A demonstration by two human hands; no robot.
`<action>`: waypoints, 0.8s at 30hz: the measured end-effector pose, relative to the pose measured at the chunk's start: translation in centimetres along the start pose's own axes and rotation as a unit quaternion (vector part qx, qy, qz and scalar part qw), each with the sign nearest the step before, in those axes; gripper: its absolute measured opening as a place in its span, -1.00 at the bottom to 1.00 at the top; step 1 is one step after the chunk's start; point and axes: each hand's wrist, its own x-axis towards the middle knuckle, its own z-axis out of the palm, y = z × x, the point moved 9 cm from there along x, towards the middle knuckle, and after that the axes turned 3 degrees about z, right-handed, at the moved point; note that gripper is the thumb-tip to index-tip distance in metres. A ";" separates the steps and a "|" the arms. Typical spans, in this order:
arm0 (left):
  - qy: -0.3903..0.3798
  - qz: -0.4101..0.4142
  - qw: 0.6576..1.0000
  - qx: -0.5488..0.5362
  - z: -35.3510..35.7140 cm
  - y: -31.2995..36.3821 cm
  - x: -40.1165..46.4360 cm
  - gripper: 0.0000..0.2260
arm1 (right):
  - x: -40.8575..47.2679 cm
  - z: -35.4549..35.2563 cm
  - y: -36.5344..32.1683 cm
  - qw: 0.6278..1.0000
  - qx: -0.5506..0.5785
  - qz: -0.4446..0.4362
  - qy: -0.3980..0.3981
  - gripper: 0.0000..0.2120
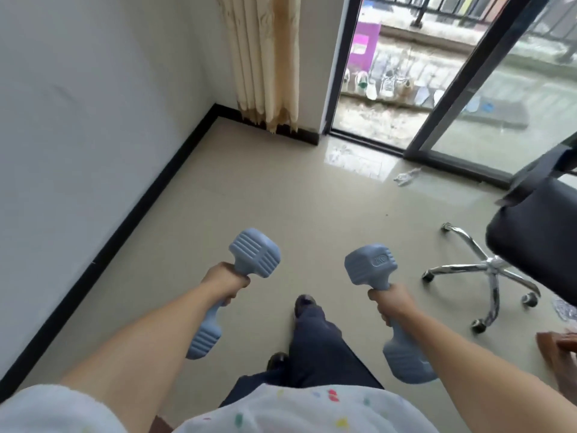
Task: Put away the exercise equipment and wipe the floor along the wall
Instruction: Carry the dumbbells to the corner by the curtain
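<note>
Both-handed: left hand fingers, right hand fingers, each around a blue dumbbell.

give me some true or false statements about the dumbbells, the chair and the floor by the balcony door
1. Each hand grips a blue dumbbell: the left hand holds the left dumbbell, the right hand the right dumbbell. True.
2. Both dumbbells lie on the floor. False: both are held in the air.
3. The office chair stands on the person's left. False: it is on the right.
4. A crumpled scrap lies on the floor near the sliding door. True.
5. The curtain is dark blue. False: it is cream.
</note>
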 end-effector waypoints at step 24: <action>-0.037 -0.014 0.999 0.024 -25.2 33.8 40.9 -0.98 | 30.8 -9.7 -47.3 1.000 0.024 -0.011 0.000 -0.88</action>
